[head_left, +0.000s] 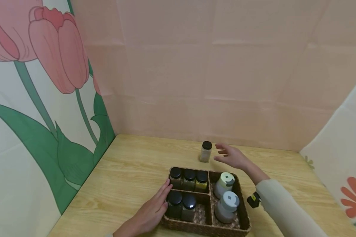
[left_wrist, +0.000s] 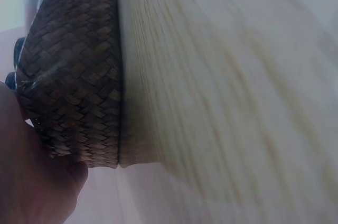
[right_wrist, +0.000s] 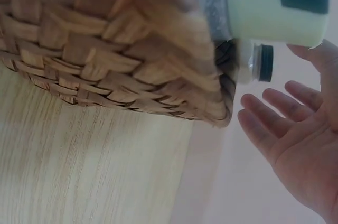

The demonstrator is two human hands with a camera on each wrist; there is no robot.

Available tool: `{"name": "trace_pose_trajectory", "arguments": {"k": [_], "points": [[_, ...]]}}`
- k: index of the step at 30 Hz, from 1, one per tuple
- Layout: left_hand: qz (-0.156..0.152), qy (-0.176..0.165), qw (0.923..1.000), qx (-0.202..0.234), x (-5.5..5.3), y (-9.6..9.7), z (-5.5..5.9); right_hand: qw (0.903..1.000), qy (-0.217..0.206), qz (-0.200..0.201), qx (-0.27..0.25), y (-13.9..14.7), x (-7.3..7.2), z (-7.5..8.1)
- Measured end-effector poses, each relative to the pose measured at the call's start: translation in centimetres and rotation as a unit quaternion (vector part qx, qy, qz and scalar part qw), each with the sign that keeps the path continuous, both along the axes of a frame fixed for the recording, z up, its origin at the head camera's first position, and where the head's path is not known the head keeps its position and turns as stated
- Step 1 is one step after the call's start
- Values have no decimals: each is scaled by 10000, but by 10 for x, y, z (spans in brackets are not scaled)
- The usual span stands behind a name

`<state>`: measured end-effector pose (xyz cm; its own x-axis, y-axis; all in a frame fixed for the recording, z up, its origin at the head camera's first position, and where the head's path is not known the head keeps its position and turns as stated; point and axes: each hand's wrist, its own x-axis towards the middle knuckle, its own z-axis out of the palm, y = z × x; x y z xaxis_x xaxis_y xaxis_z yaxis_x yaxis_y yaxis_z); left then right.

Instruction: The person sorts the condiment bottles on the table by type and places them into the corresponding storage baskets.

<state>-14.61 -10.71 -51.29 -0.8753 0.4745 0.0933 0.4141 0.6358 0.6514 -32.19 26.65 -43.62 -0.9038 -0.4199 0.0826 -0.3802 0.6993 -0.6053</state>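
Note:
A woven divided basket (head_left: 201,229) stands on the table with spice jars inside. My left hand (head_left: 149,212) rests against its left wall, fingers extended along the side near the rim; in the left wrist view the thumb (left_wrist: 66,182) touches the woven wall (left_wrist: 79,71). Behind the basket, a small clear spice jar (head_left: 206,154) with a black lid stands upright on the table. Just right of that jar, my right hand (head_left: 232,158) hovers with spread fingers and holds nothing. From the right wrist, the open palm (right_wrist: 311,145) shows beyond the basket's corner, close to the black-lidded jar (right_wrist: 259,63).
Three black-lidded jars (head_left: 189,179) fill the back left compartment, and two more (head_left: 188,207) stand in the front left one. The right compartment holds a yellow-green-lidded shaker (head_left: 226,181) and a pale-blue-lidded shaker (head_left: 228,204). A pink cloth wall (head_left: 210,82) borders the table's far edge.

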Motion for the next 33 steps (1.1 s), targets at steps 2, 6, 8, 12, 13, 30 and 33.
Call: {"name": "trace_pose_trajectory", "arguments": {"k": [2, 6, 8, 12, 13, 30, 33], "points": [[-2, -1, 10000, -19, 0, 0, 0, 10000, -47, 13, 18, 0, -4, -1], [-14, 16, 10000, -23, -1, 0, 0, 9999, -133, 12, 58, 1, -12, -4], [-16, 35, 10000, -19, -1, 0, 0, 9999, -151, 11, 32, 1, -16, -5], [-22, 30, 10000, -5, -1, 1, 0, 10000, -69, -1, -17, 2, -23, -8], [-19, 33, 10000, -7, -1, 1, 0, 10000, -57, -9, -34, 2, -25, -9], [-31, -36, 10000, 61, 1, 0, -2, 9986, -464, 175, 205, 1, -51, -18], [-25, -8, 10000, 50, 1, 0, -2, 9980, -520, 318, 175, 0, -54, -20]]}}
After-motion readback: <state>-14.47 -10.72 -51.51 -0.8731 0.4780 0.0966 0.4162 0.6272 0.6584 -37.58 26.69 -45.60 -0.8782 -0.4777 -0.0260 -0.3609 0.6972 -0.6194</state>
